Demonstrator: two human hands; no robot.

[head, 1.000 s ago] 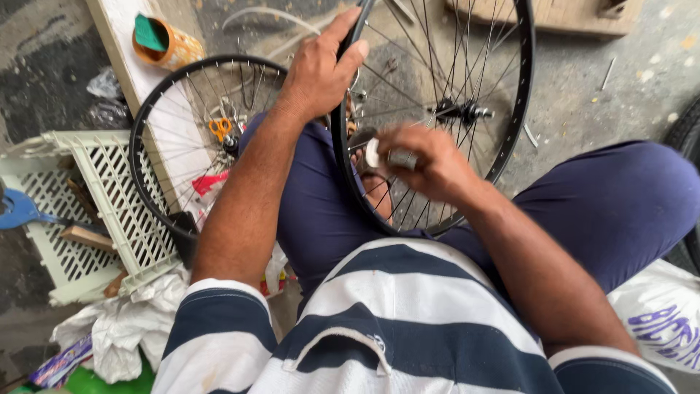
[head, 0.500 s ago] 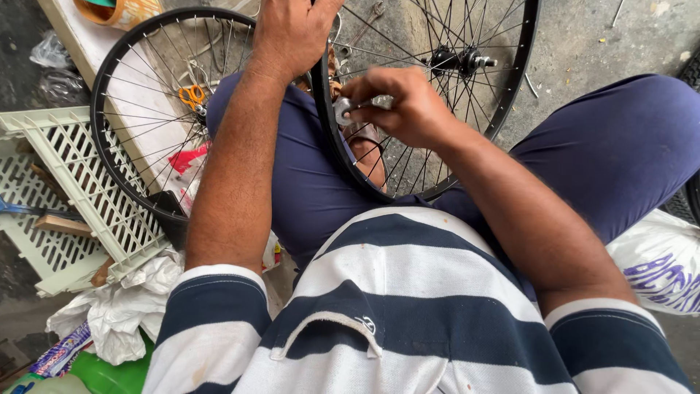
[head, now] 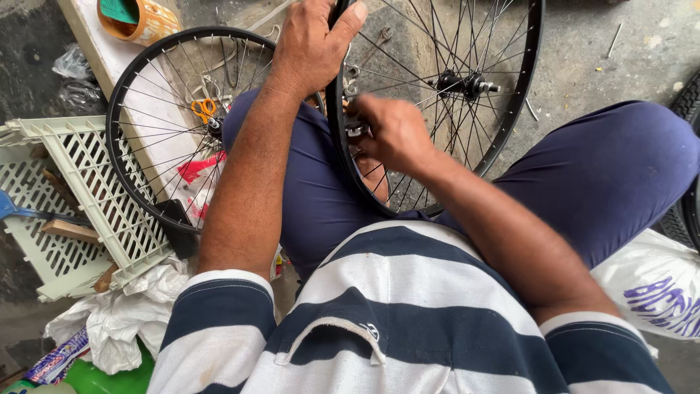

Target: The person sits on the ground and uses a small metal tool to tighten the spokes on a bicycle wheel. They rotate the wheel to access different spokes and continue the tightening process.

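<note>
Concrete floor (head: 612, 51), littered. Bicycle wheel (head: 510, 109) stands upright between the person's knees. Left hand (head: 313, 47) wraps the rim at the top, fingers closed over it. Right hand (head: 390, 131) is pressed at the rim's inner side, fingers pinching a small metal tool (head: 355, 130). Second wheel (head: 146, 131) leans by a white crate (head: 73, 197).

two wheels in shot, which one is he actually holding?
The right-hand wheel between his knees: left hand grips its rim at the top, right hand works at its spokes. The other wheel leans untouched beside his left leg.
</note>
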